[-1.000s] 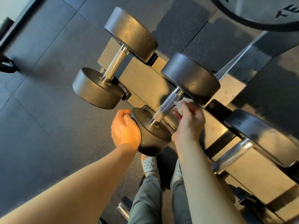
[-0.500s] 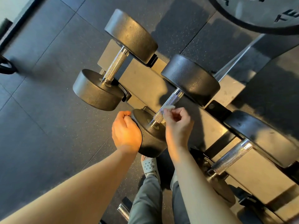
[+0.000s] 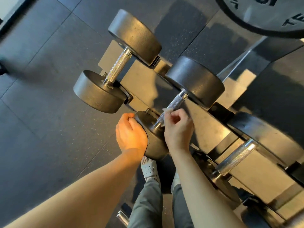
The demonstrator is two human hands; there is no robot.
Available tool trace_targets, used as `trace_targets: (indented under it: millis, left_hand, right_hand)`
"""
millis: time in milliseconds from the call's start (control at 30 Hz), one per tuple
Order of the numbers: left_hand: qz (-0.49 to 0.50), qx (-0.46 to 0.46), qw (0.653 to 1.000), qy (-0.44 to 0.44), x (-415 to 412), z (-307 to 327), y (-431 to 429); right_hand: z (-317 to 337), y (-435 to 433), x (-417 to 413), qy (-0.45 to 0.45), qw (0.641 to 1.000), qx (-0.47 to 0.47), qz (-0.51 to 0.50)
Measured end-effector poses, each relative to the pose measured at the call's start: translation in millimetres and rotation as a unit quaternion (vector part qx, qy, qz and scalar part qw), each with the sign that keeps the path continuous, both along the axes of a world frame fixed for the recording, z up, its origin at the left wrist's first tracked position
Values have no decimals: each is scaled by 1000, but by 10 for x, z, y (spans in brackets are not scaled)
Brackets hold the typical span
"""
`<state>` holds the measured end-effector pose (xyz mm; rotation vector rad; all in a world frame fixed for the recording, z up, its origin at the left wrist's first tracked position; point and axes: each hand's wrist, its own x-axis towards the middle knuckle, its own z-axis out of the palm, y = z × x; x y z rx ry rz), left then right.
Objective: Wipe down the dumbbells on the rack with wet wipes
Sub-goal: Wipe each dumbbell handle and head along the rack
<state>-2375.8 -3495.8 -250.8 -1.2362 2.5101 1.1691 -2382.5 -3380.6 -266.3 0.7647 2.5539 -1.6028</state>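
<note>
My left hand [image 3: 130,134] curled round near head [image 3: 153,140] of middle dumbbell [image 3: 195,81]; my right hand [image 3: 178,129] pinching white wipe [image 3: 167,111] against knurled handle [image 3: 175,103]; dumbbell on rack [image 3: 144,79].

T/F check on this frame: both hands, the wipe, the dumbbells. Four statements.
1. The right hand presses the wipe against the handle of the middle dumbbell. True.
2. The left hand hangs free, touching nothing. False: it holds the middle dumbbell's near end.
3. The wipe is in the left hand. False: the right hand's fingers pinch it.
4. A weight plate shows at top right. True.
</note>
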Motion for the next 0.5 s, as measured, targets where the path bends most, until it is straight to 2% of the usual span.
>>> trace_targets:
  millis: [100,167,300,400,467,500]
  left_hand:
    - [2,-3,1000,4,11,0,-3]
    - [1,6,1000,4,-4,24,-5]
    - [-58,36,998,-16,-53,129,-92]
    - [-143,19,984,106,-118,384,-140]
    - [-197,69,968,139,-258,603,-61]
    - [-207,127,963,114,-356,670,4]
  right_hand:
    - [33,84,84,-113,983,-6,141]
    - [140,169,27,-146,974,-2,174]
    - [462,291,-165,-95,992,-16,83]
    - [671,334,-210,-59,992,-24,107]
    - [736,311,-232,-65,989,-35,126]
    - [751,290,-255,-68,988,-33,132]
